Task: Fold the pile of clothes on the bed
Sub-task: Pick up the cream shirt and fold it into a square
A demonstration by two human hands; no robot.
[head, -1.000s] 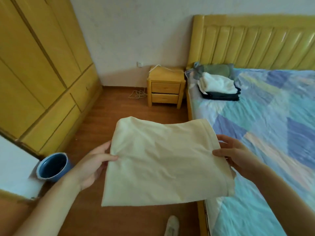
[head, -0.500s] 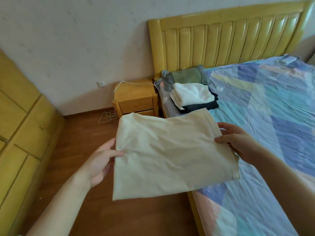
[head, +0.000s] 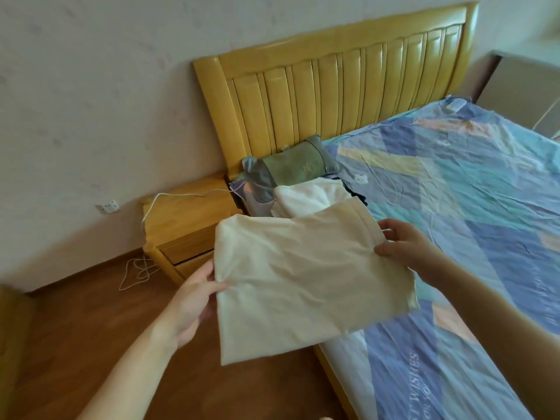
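Pale textured wall (head: 106,86), wall socket (head: 107,206) low down near the floor. Brown wood-look floor (head: 75,328). Yellow wooden nightstand (head: 188,228) against the wall, just beside the bed; white cable (head: 181,195) lies across its top, another loop of cord (head: 136,271) on the floor. Glossy yellow ribbed headboard (head: 333,86). Bed sheet (head: 469,192) in blue/teal patchwork. Soft, even light.

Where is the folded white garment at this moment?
In the head view the folded white garment lies on the bed's near-left corner by the yellow wooden headboard, before the grey-green pillow, just beyond the held cream cloth.
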